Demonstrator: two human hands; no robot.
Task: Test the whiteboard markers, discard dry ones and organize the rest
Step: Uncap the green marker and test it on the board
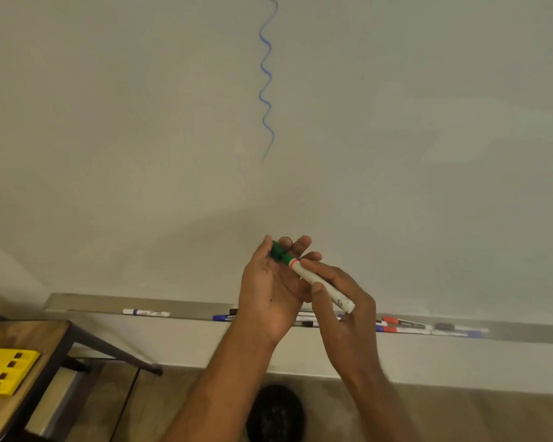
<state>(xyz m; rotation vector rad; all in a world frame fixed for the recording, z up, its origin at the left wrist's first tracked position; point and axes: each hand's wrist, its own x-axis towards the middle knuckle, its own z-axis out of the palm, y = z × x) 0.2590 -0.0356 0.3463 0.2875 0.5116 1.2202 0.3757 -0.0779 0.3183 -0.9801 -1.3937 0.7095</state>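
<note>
A green whiteboard marker [320,280] with a white barrel is held in front of the whiteboard [141,122]. My right hand [342,301] grips the barrel between thumb and fingers. My left hand [272,282] has its fingers curled round the green cap [278,250] at the marker's upper end. A wavy blue line [266,78] runs down the board above my hands. Several other markers lie in the board's tray [524,336], among them a white one [146,312] at the left and red and blue ones [403,327] at the right.
A round black bin [276,413] stands on the floor below my arms. At the lower left, a wooden table [23,333] with a dark metal frame carries a yellow slotted holder [7,370].
</note>
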